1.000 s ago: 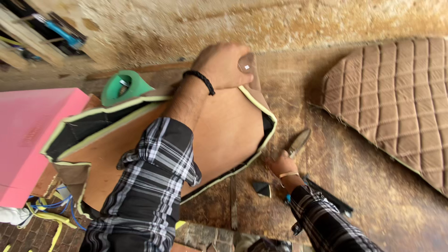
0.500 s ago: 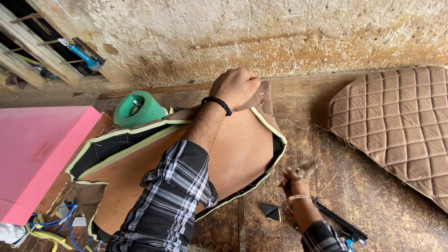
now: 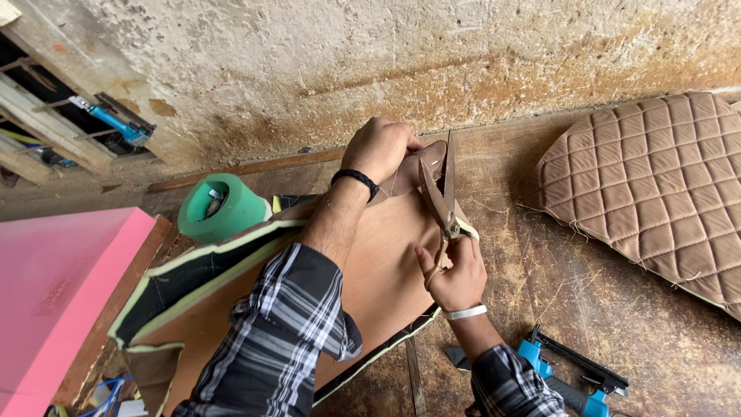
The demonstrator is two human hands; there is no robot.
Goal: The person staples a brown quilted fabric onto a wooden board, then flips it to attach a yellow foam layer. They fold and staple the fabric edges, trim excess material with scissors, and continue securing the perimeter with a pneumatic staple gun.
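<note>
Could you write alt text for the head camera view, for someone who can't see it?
The right hand holds open scissors at a brown cover that the left hand grips over a foam-edged board. A green tape roll and a quilted panel lie nearby.

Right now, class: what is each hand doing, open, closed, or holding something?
Left hand: closed, gripping the brown cover flap at the far edge of the board.
Right hand: closed on the scissors, blades open.

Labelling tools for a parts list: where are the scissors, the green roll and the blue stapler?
scissors [image 3: 438, 202], head view, blades near the pivot.
green roll [image 3: 235, 210], head view, outer side.
blue stapler [image 3: 575, 378], head view, body.
</note>
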